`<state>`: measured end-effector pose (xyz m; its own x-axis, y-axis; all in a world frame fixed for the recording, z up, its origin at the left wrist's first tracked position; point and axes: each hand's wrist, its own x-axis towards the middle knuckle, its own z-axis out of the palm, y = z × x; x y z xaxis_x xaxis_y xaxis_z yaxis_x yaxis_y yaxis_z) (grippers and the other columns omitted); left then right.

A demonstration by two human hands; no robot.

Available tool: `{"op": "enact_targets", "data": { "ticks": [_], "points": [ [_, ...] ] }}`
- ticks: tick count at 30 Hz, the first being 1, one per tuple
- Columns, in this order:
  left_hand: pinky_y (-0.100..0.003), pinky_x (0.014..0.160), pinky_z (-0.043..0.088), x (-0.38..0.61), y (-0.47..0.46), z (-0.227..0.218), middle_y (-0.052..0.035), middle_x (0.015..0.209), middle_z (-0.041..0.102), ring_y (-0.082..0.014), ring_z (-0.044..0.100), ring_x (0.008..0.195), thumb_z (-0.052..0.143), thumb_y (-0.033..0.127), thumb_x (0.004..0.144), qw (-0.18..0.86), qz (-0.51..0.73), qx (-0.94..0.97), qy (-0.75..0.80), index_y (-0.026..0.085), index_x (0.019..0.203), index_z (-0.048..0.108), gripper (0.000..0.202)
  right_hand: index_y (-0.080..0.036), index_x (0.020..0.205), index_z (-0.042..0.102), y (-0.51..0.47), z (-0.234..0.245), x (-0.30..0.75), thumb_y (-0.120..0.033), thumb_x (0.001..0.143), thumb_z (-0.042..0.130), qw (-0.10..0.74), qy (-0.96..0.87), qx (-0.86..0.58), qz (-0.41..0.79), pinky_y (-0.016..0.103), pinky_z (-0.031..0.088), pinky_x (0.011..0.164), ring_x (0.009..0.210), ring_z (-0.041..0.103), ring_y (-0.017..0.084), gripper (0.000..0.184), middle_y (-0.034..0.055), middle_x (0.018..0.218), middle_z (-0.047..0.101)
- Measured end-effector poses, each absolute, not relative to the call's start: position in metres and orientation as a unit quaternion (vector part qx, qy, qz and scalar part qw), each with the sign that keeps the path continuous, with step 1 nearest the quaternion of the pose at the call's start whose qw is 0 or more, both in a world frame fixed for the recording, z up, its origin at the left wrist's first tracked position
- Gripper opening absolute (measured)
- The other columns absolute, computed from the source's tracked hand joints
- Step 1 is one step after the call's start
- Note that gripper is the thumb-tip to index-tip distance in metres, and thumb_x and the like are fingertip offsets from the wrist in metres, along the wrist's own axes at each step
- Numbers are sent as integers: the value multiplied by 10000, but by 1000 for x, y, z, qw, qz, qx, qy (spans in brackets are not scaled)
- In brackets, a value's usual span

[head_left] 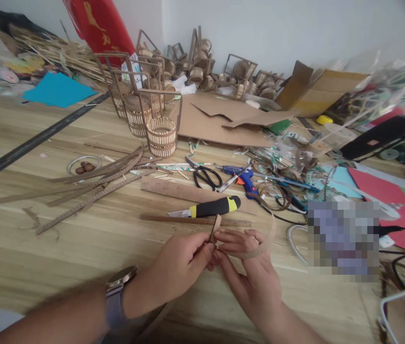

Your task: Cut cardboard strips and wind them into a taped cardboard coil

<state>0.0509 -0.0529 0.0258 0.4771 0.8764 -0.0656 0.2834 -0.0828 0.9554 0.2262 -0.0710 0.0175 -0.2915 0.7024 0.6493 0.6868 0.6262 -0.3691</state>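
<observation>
The left hand and right hand are hiding part of a brown strip behind their fingers, leaving its link to a pale curved band unclear. Both forearms are running out of the bottom edge. A pixelated patch is masking whatever is lying at right. Miniature slatted buckets are blurring along the wall, and a red sign is losing its top to the upper edge.

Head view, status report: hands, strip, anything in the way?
Left hand pinching brown strip, right hand close against it. Knife just beyond, blade exposed. Scissors, glue gun farther back.
</observation>
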Motion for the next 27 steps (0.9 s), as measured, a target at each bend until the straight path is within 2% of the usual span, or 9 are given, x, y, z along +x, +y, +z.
{"op": "enact_targets", "data": {
  "ticks": [4, 12, 18, 25, 27],
  "points": [
    [-240, 596, 442, 50, -54, 27, -26, 724, 707, -161, 654, 654, 429, 285, 977, 515, 280, 691, 423, 185, 764, 590, 285, -242, 968, 591, -72, 19, 227, -126, 933, 575, 401, -808, -432, 2, 388, 397, 927, 891, 745, 204, 123, 17, 926, 789],
    [-239, 587, 415, 50, -55, 28, -22, 686, 694, -151, 631, 627, 422, 250, 959, 513, 268, 707, 407, 176, 711, 596, 312, -241, 945, 572, -74, 21, 228, -116, 914, 577, 424, -796, -432, 13, 361, 436, 886, 831, 755, 193, 129, 4, 868, 781],
    [-237, 596, 410, 50, -52, 28, -25, 765, 696, -161, 627, 690, 454, 336, 983, 530, 281, 689, 405, 177, 778, 598, 296, -225, 945, 578, -73, 21, 227, -86, 904, 576, 424, -805, -414, 14, 371, 403, 929, 843, 750, 187, 145, 7, 863, 774],
    [-245, 620, 429, 50, -52, 26, -27, 801, 715, -167, 647, 714, 437, 294, 990, 515, 285, 693, 417, 176, 844, 625, 266, -204, 986, 602, -71, 18, 228, -124, 935, 584, 396, -818, -417, -12, 406, 384, 949, 937, 734, 222, 96, 75, 972, 774],
    [-240, 616, 432, 50, -52, 26, -24, 767, 711, -159, 646, 684, 434, 289, 990, 516, 289, 691, 415, 173, 813, 619, 282, -206, 985, 610, -71, 17, 228, -124, 943, 580, 395, -819, -416, -14, 408, 376, 955, 920, 736, 217, 97, 68, 965, 779]
  ]
}}
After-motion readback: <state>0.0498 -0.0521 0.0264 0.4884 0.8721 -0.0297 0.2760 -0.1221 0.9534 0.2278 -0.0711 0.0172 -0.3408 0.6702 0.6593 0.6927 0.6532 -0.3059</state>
